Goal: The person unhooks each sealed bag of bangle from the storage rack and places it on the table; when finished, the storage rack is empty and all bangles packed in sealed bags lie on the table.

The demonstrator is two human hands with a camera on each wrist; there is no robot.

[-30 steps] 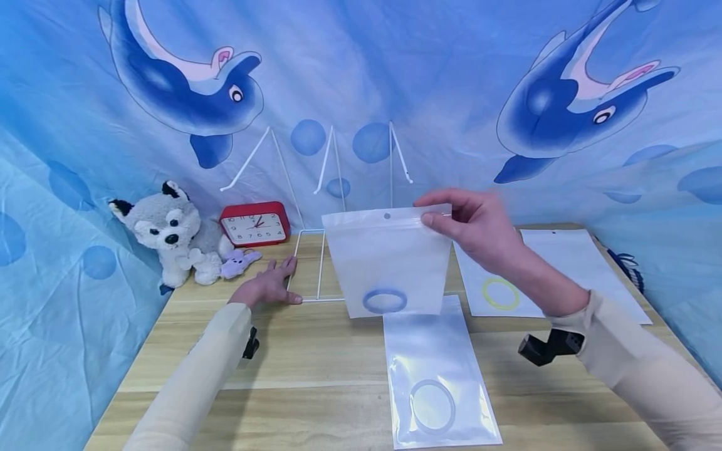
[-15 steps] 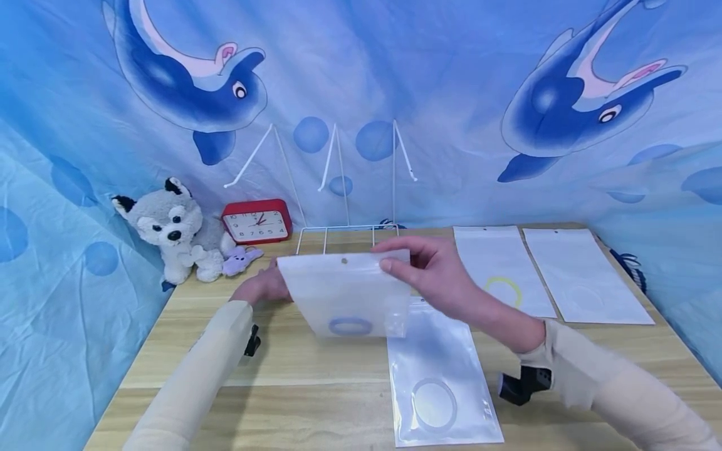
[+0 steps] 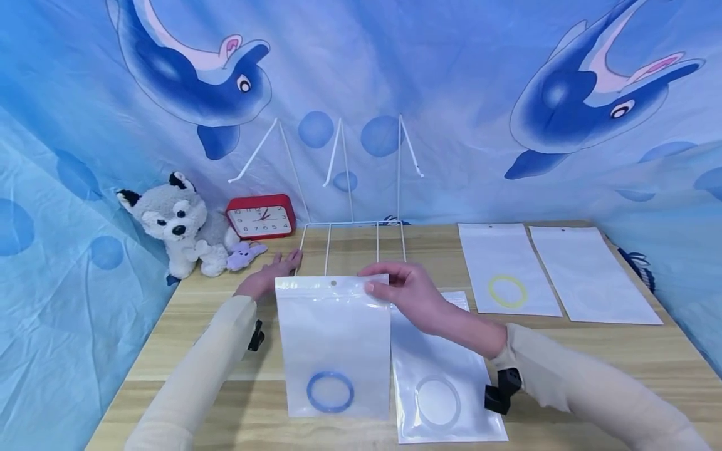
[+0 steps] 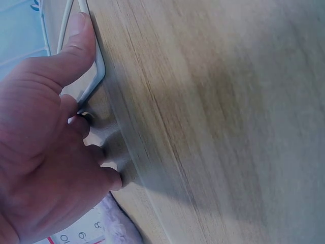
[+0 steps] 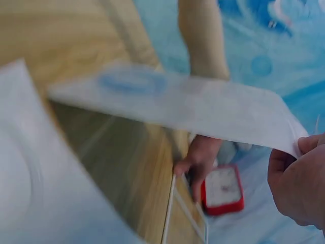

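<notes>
My right hand (image 3: 414,297) pinches the top right edge of a white zip bag (image 3: 338,326) between thumb and fingers. The bag hangs upright and shows a blue ring (image 3: 330,409) near its bottom. In the right wrist view the bag (image 5: 213,109) bends near the pinching thumb. My left hand (image 3: 272,275) rests on the left front corner of a white wire rack (image 3: 350,223) with three raised arms. Its thumb (image 4: 76,48) lies along the base wire, and its fingertips (image 4: 112,178) touch the tabletop. The held bag hides the rack's front in the head view.
Beside the held bag lies a bag with a pale ring (image 3: 437,429). Further right are a bag with a yellow ring (image 3: 507,305) and another white bag (image 3: 592,269). A plush husky (image 3: 180,225), red clock (image 3: 261,217) and purple plush (image 3: 244,255) stand at the left.
My right hand has moved left and down toward the front with the bag, which has swung from tilted to hanging face-on. The left hand stays at the rack's corner.
</notes>
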